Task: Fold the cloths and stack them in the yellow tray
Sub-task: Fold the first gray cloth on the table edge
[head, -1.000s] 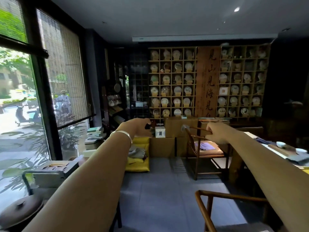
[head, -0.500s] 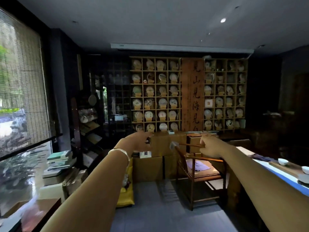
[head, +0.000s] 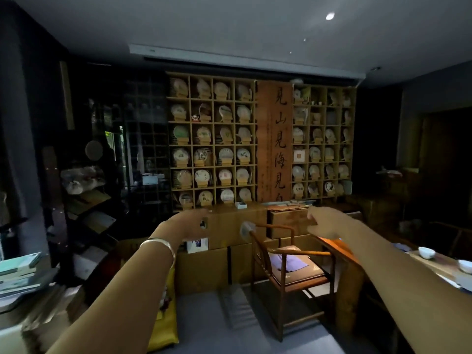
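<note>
Both my arms are stretched straight out in front of me at chest height. My left hand [head: 187, 226], with a metal bangle on its wrist, has its fingers curled in, and I see no cloth in it. My right hand [head: 324, 224] is blurred, its fingers also curled and holding nothing visible. A purple cloth [head: 290, 261] lies on the seat of a wooden armchair [head: 286, 254] below and between the hands. A yellow container [head: 164, 325] lies on the floor under my left forearm, which hides most of it.
Cardboard boxes [head: 229, 231] are stacked behind the chair, below a wall of shelves with tea cakes [head: 212, 139]. A long table [head: 434, 267] with white cups [head: 426, 252] runs along the right. Books [head: 18, 274] and a dark rack stand at the left.
My view has swung right and away from the window, toward the shelves. Both arms stay stretched out and the hands keep the same curled pose.
</note>
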Demonstrator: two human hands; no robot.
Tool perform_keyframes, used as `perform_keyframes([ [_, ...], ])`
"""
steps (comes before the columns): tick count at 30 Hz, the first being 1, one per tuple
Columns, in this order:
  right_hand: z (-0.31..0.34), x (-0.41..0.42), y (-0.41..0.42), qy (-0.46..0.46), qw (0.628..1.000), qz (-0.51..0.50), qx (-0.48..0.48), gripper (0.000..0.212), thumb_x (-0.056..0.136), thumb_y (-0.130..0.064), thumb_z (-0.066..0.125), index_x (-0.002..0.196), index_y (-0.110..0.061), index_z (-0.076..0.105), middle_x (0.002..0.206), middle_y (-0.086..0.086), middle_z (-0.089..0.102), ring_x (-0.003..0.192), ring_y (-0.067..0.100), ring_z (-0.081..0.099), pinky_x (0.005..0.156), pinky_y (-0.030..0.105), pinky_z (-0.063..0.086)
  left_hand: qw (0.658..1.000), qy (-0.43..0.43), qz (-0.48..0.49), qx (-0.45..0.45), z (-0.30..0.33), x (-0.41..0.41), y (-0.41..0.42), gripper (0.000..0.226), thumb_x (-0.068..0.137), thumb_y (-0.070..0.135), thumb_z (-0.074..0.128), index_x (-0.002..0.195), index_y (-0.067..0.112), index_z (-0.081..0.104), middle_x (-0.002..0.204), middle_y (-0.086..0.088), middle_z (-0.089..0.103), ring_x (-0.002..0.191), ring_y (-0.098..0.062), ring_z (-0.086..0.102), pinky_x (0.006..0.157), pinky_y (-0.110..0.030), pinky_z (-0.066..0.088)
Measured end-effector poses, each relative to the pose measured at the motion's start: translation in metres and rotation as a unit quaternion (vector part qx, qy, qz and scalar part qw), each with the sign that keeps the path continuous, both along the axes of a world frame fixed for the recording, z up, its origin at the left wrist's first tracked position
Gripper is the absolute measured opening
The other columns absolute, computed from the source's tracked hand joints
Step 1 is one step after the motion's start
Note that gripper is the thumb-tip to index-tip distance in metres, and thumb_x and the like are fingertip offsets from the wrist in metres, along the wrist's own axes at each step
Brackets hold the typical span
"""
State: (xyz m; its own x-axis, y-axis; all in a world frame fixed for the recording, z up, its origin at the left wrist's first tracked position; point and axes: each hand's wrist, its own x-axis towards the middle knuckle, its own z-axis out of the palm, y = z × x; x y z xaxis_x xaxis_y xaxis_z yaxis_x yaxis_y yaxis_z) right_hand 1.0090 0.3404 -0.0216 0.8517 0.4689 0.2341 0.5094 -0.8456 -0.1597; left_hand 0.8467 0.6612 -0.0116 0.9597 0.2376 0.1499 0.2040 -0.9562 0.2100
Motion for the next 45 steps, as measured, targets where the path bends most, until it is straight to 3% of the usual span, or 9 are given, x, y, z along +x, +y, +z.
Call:
perform_keyframes([
  [6,-0.009,0.116,0.012,-0.011,0.999,-0.013,0.032,0.020,0.085,-0.034,0.063,0.100,-0.028,0.050,0.078,-0.011,0.053,0.066,0.004,0.047,0.053,0.018,0.033,0.996,0.032,-0.043,0.068,-0.006,0.146,0.001,0.060,0.087,0.045,0.058,0.141,0.025,0.041,0.143,-0.003,0.048,0.130,-0.025,0.046,0.107,-0.041,0.041],
  [13,-0.016,0.270,-0.025,0.021,0.986,-0.149,0.070,0.074,0.068,-0.073,0.061,0.121,-0.021,0.052,0.120,0.003,0.059,0.097,0.017,0.054,0.078,0.031,0.051,0.981,0.061,-0.130,0.129,0.010,0.349,-0.040,0.067,0.074,0.047,0.071,0.133,0.031,0.044,0.136,0.001,0.052,0.122,-0.020,0.050,0.098,-0.037,0.045],
  [18,-0.017,0.336,-0.079,0.016,0.971,-0.220,0.089,0.078,0.067,-0.074,0.061,0.123,-0.021,0.051,0.125,0.004,0.058,0.103,0.022,0.056,0.076,0.032,0.048,0.974,0.032,-0.199,0.106,0.019,0.474,-0.098,0.064,0.075,0.051,0.069,0.132,0.035,0.045,0.135,0.004,0.052,0.120,-0.019,0.051,0.095,-0.036,0.046],
  [21,-0.022,0.362,-0.119,0.016,0.962,-0.263,0.067,0.069,0.073,-0.070,0.059,0.119,-0.021,0.050,0.119,0.004,0.059,0.097,0.020,0.057,0.079,0.034,0.052,0.964,0.031,-0.248,0.092,0.010,0.540,-0.140,0.067,0.076,0.054,0.067,0.135,0.036,0.042,0.141,0.002,0.049,0.126,-0.022,0.048,0.098,-0.038,0.045],
  [24,-0.027,0.383,-0.164,0.010,0.950,-0.310,0.042,0.050,0.085,-0.056,0.055,0.117,-0.018,0.051,0.115,0.004,0.061,0.094,0.020,0.057,0.079,0.035,0.052,0.943,0.032,-0.320,0.084,-0.003,0.600,-0.190,0.065,0.078,0.054,0.065,0.135,0.033,0.043,0.143,0.001,0.048,0.128,-0.023,0.047,0.102,-0.041,0.045],
  [30,-0.040,0.426,-0.240,0.019,0.914,-0.404,0.010,0.030,0.091,-0.045,0.051,0.105,-0.019,0.052,0.109,0.005,0.063,0.085,0.017,0.054,0.059,0.026,0.038,0.889,0.010,-0.454,0.060,-0.027,0.709,-0.288,0.053,0.082,0.045,0.065,0.130,0.028,0.050,0.136,0.001,0.053,0.121,-0.021,0.052,0.091,-0.032,0.045],
  [35,-0.040,0.476,-0.275,0.019,0.882,-0.471,-0.014,0.034,0.087,-0.044,0.054,0.110,-0.019,0.054,0.117,0.006,0.062,0.099,0.023,0.057,0.074,0.032,0.044,0.847,-0.009,-0.530,0.032,-0.029,0.800,-0.355,0.051,0.083,0.039,0.066,0.130,0.029,0.049,0.133,-0.001,0.055,0.115,-0.021,0.055,0.082,-0.027,0.043],
  [42,-0.027,0.535,-0.306,0.005,0.841,-0.539,-0.050,0.046,0.086,-0.046,0.054,0.121,-0.017,0.051,0.122,0.007,0.060,0.108,0.025,0.057,0.079,0.032,0.044,0.789,-0.021,-0.614,0.011,-0.015,0.894,-0.441,0.054,0.081,0.038,0.066,0.131,0.027,0.050,0.133,-0.002,0.056,0.118,-0.021,0.055,0.095,-0.034,0.049],
  [45,-0.027,0.546,-0.320,0.023,0.819,-0.568,-0.075,0.049,0.086,-0.049,0.053,0.122,-0.017,0.049,0.123,0.008,0.058,0.110,0.026,0.056,0.083,0.036,0.045,0.762,-0.026,-0.647,0.019,-0.027,0.915,-0.475,0.053,0.080,0.033,0.067,0.130,0.027,0.051,0.132,0.000,0.057,0.117,-0.020,0.056,0.093,-0.031,0.049],
])
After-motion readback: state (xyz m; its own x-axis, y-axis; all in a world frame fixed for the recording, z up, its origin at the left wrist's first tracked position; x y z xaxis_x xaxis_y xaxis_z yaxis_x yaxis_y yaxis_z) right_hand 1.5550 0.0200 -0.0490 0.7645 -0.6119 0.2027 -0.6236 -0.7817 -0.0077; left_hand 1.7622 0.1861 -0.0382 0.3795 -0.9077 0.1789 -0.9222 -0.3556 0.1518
